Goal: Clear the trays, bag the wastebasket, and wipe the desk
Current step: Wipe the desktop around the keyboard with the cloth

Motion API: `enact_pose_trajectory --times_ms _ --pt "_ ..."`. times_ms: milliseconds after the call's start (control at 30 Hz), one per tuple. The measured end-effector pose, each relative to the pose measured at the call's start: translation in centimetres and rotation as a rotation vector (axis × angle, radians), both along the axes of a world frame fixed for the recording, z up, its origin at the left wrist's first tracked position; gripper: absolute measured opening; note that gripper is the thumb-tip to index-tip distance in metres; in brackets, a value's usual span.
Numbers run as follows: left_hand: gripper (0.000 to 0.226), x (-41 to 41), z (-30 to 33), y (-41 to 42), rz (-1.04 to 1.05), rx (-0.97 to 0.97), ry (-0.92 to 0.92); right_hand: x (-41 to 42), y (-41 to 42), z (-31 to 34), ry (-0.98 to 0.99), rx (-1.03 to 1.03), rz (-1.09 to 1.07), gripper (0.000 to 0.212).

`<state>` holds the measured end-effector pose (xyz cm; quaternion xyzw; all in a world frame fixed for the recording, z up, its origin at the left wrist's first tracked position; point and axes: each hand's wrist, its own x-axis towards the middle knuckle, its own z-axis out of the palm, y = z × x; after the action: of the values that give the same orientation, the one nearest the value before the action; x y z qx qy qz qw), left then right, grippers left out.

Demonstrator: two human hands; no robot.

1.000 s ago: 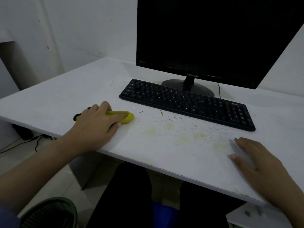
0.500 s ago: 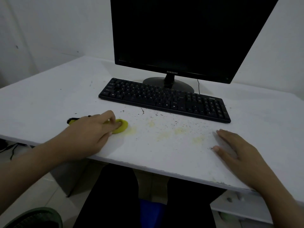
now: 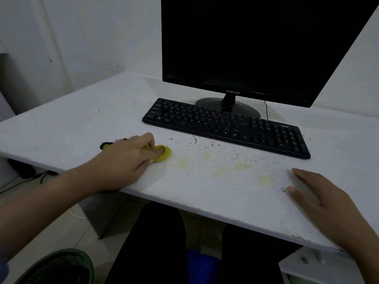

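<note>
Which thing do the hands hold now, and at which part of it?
The left hand holds a yellow cleaning tool, fingers pressing on its rounded front end. The right hand lies flat on the desk, holding nothing.

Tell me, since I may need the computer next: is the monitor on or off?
Cannot tell for sure; the monitor shows a fully black screen, with no image or visible light. It could be off or asleep.

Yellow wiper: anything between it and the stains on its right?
Nothing visible. The yellow wiper under the left hand faces bare desk up to the yellow stains; only dark specks. Keyboard lies behind.
</note>
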<state>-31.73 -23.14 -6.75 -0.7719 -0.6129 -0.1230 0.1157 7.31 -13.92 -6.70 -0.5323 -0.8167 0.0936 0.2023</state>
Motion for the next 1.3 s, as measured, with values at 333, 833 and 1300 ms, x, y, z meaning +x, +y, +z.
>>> enact_pose_trajectory --times_ms 333,833,1300 --pt "0.035 1.3 -0.1 3.3 -0.025 0.057 -0.144 0.2 0.5 -0.5 0.015 0.015 -0.019 0.082" --pt "0.065 -1.6 0.2 -1.0 0.070 -0.116 -0.216 0.4 1.2 -1.1 -0.001 0.046 -0.026 0.112" --pt "0.038 -0.1 0.1 -0.2 -0.050 0.062 -0.216 0.4 1.2 -1.1 -0.001 0.070 -0.023 0.112"
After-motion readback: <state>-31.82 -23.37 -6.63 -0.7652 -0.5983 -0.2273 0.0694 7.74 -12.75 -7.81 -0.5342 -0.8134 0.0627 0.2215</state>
